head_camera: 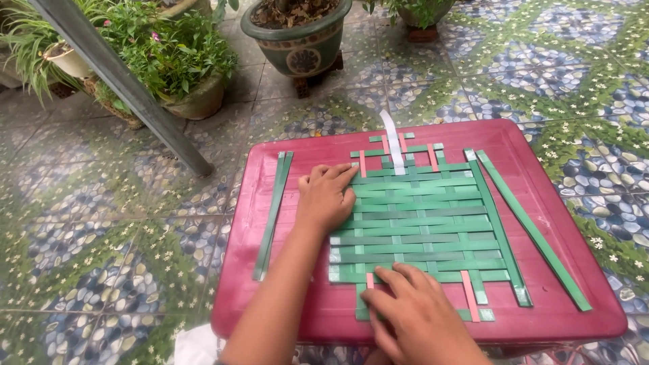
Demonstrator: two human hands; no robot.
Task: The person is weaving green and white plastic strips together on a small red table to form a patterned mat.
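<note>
A half-woven mat of green strips (pixel 419 226) lies flat on a low dark-red plastic table (pixel 311 311), filling its middle and right side, and both hands rest on it as weights, which looks like the reason the loose weave holds its square. The left hand (pixel 326 197) lies palm down at the mat's nine o'clock edge, fingers together and stretched toward two o'clock, pressing the ends of the crosswise strips where they would otherwise slide out. The right hand (pixel 418 316) sits at six o'clock, fingers spread and flat over the lower strip ends, not pinching anything that can be seen; its fingertips cover a pink strip end (pixel 370 280). A few pink strips and one white strip (pixel 392 142) stick out at twelve o'clock, unlocked and free. Two spare green strips (pixel 273 215) lie together well apart at nine o'clock, near the table's left rim, and one long loose green strip (pixel 534 233) runs slantwise at three o'clock, just beside the mat, within easy reach. The bare table is widest along the left and the near rim; on the right the slanted strip ends close to the edge. Potted plants (pixel 169 61) stand on the patterned tiles beyond eleven o'clock, well away.
</note>
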